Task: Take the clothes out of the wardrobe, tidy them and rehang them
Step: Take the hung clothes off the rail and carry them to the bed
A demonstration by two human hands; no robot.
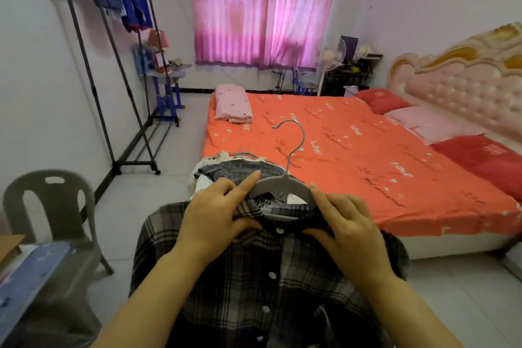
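A dark plaid shirt (pixel 262 285) with white buttons hangs in front of me on a grey hanger (pixel 282 182), whose metal hook points up. My left hand (pixel 217 215) pinches the left side of the collar, its index finger stretched along the hanger. My right hand (pixel 344 220) pinches the right side of the collar beside the hanger's arm. A pile of other clothes (pixel 226 167) with a hanger lies on the near corner of the bed. At the back left stands a metal clothes rack (pixel 93 70) with blue garments (pixel 124 0) draped over its top bar.
A bed with an orange sheet (pixel 353 155), pillows and a padded headboard fills the right side. A grey plastic chair (pixel 50 206) stands at the left, with a box beside it at the lower left. Pink curtains (pixel 262 8) cover the far window. A cluttered shelf stands behind the rack.
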